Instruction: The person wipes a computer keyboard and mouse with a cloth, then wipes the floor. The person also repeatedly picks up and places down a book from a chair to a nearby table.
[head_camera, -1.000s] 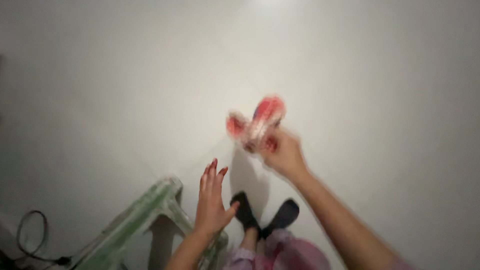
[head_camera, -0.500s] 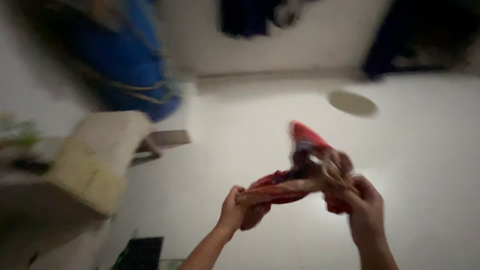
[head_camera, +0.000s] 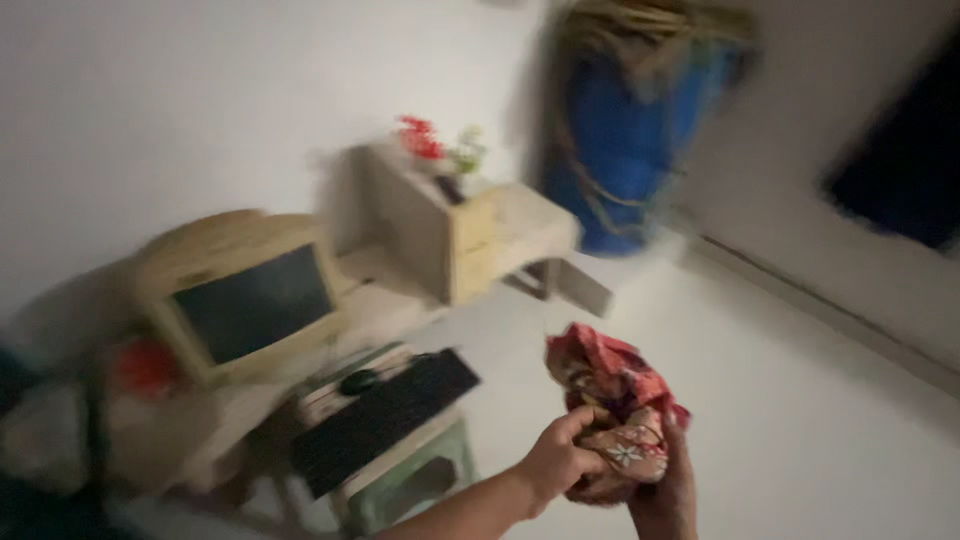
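Both hands grip the bunched red patterned cloth (head_camera: 612, 405) in mid-air: left hand (head_camera: 553, 460) fingers clamped on its lower left edge, right hand (head_camera: 665, 490) cupping beneath (fingers mostly hidden, apparently closed on fabric). Maintain both grips; gather loose folds above the fingers inward.

The bundle (head_camera: 615, 415) is showing as soft, matt, patterned red cloth, crumpling in folds. Left of it, the keyboard (head_camera: 385, 420) is looking like matt black plastic, and the monitor (head_camera: 245, 300) behind is wearing a dull beige plastic shell with a glossy dark screen.
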